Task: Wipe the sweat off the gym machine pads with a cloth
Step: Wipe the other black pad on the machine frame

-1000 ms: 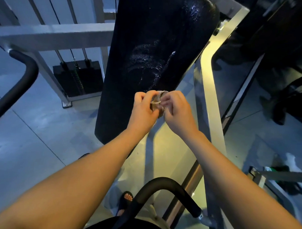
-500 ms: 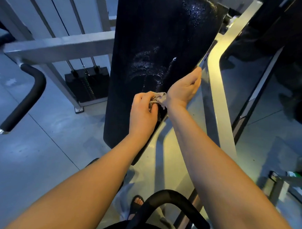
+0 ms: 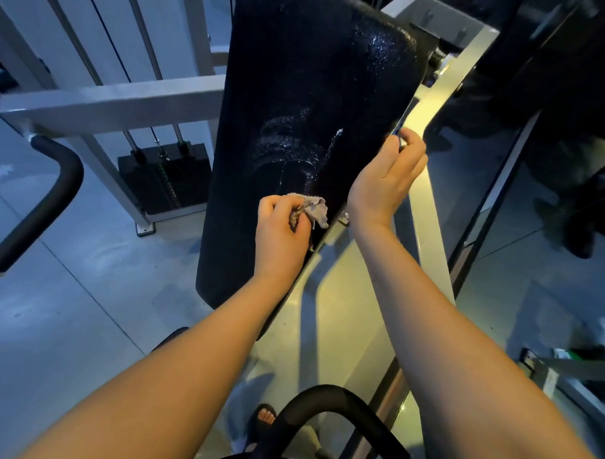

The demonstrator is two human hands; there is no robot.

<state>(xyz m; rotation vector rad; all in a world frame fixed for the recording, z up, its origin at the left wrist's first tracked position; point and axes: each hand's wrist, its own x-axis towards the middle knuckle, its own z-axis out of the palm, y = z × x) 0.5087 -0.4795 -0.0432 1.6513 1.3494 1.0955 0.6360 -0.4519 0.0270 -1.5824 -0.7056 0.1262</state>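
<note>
Wet-glossy black vinyl pad [image 3: 309, 92], nubby grey cloth [image 3: 314, 209], matt painted-metal frame [image 3: 110, 102].

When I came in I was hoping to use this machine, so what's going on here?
A person is cleaning the machine's pad. The left hand holds a crumpled cloth at the pad's lower right edge; the right hand grips that edge higher up. Sweat glistens mid-pad, not yet wiped.
</note>
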